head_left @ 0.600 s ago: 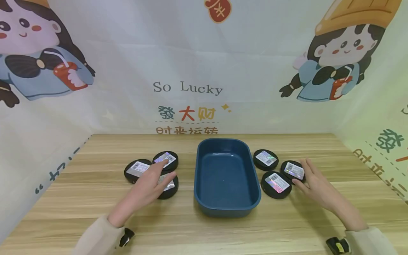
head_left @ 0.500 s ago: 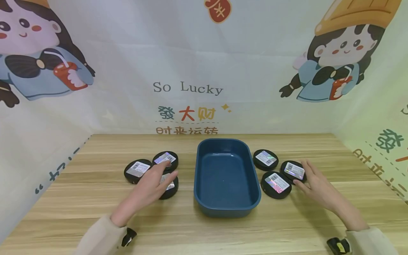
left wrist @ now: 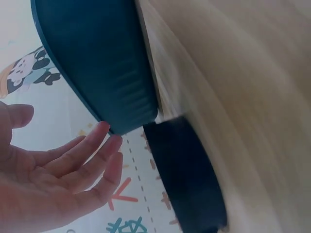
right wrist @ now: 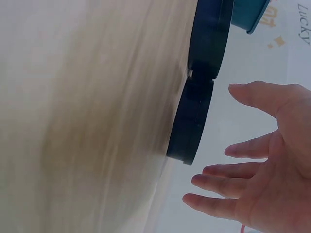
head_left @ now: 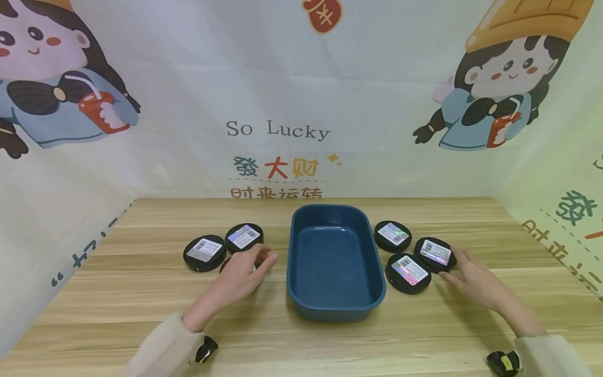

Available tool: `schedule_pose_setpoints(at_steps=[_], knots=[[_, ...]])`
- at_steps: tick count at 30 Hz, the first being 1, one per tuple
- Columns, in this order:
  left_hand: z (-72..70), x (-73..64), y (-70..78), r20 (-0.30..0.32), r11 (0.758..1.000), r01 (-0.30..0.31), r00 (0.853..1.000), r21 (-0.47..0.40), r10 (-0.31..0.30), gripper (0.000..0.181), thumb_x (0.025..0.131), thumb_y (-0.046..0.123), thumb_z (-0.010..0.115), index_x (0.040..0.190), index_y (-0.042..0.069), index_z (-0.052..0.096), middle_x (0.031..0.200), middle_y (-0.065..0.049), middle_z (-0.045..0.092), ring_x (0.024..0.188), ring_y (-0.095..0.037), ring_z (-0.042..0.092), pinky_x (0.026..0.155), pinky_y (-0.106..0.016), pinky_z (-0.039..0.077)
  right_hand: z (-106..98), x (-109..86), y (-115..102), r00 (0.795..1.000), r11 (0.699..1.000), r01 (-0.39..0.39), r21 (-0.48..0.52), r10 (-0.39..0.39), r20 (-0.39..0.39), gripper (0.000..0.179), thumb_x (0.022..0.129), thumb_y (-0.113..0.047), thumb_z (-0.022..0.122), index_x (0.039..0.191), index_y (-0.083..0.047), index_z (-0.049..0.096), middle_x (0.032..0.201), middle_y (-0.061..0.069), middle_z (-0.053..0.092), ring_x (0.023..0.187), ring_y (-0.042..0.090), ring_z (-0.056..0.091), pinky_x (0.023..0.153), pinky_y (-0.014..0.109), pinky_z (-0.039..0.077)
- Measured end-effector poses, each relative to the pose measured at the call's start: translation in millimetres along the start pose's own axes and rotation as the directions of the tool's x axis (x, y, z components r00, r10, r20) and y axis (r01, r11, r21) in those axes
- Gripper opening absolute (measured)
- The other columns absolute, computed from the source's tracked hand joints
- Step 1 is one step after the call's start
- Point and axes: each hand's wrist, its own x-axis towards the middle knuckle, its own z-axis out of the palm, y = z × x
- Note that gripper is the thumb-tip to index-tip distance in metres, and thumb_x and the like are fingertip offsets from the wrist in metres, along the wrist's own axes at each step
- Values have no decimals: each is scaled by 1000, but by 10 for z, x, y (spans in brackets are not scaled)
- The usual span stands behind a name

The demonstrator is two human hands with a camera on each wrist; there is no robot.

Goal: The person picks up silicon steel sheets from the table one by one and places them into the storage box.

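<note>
My left hand (head_left: pixel 241 273) hovers above the nearest black round disc (head_left: pixel 225 265) of the left group and hides most of it. Its fingers are loosely bent with nothing in them; the left wrist view has them beside a dark disc (left wrist: pixel 187 170) and the blue container's outer wall (left wrist: pixel 102 63). At the right, my right hand (head_left: pixel 478 285) is by the outermost labelled disc (head_left: pixel 435 252), fingertips right at its edge. In the right wrist view the fingers are spread and apart from the disc (right wrist: pixel 191 119).
Two more labelled discs, a far one (head_left: pixel 244 236) and an outer one (head_left: pixel 204 253), lie at the left. Right of the deep blue container (head_left: pixel 336 315) lie a far disc (head_left: pixel 392 235) and a near disc (head_left: pixel 408 273). A printed curtain (head_left: pixel 377 104) stands behind the wooden table (head_left: pixel 301 351).
My left hand has moved right, off the outer left discs toward the blue container. My right hand has shifted slightly right and down. The discs and container stay in place.
</note>
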Motion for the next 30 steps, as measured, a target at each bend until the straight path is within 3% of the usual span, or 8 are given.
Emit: schedule_pose_setpoints(at_steps=[7,13,16,23,30], knots=[[93,44,3,47,998,25,999,-54,-22,32,91,24,48,108,-2,56,94,-10,66,86,-19,62,79,-37,45,-9,13,69,999,999,-11,43,10,31,57,77,-15,66,114,20,38,108,42,44,98,56,43,81,60,35],[123,81,40,87,997,44,995,-65,-39,34,91,25,48,106,-3,58,88,-8,67,84,-19,62,77,-36,45,-51,47,114,991,998,-59,23,56,120,72,78,-23,66,115,26,30,100,46,45,92,56,46,77,59,39],[141,97,50,106,997,35,994,-64,-29,32,92,24,48,105,-3,59,81,-5,67,81,-18,62,76,-35,45,-66,61,131,986,997,-69,18,65,153,77,78,-26,66,115,28,27,99,46,45,91,57,46,77,58,39],[206,142,54,136,999,-17,990,-45,23,29,92,21,47,99,-3,61,71,-1,65,72,-12,58,68,-29,43,-93,98,161,971,995,-100,9,95,221,76,76,-32,67,110,27,34,95,42,49,91,55,48,76,57,40],[245,150,76,155,998,-36,987,-50,44,25,92,20,46,89,-1,60,60,1,52,56,-8,46,53,-23,38,-96,136,179,961,993,-113,-18,114,251,71,74,-37,68,102,24,42,88,34,54,83,46,53,71,52,43]])
